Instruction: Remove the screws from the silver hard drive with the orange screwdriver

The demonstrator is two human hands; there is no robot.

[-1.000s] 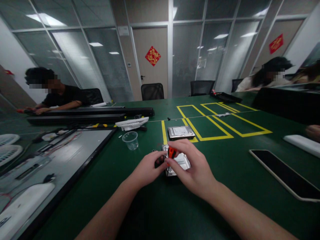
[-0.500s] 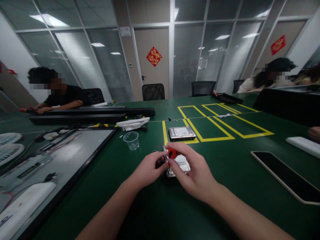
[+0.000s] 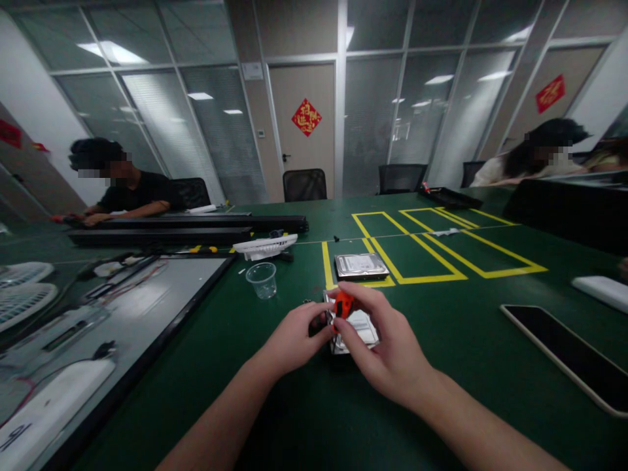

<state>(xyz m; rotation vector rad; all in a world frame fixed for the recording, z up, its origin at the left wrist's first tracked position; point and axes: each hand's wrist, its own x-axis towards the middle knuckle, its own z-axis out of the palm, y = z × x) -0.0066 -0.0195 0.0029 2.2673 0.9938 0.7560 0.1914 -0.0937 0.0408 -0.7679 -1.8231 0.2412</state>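
Note:
A hard drive with a white label lies on the green table, partly covered by my hands. My right hand pinches an orange and black screwdriver handle over the drive's left part. My left hand is closed at the drive's left edge, its thumb and finger near the tool's lower end; what it grips is too small to make out. A second hard drive lies just beyond, inside a yellow tape outline. Left of it stands a clear plastic cup.
A large grey panel with parts lies at the left, long black bars behind it. A white slotted piece sits near the cup. A phone lies at the right. Two people sit across the table.
The whole view has shifted slightly down and to the right. Both hands stay over the near drive, and the orange handle has turned a little in my right fingers.

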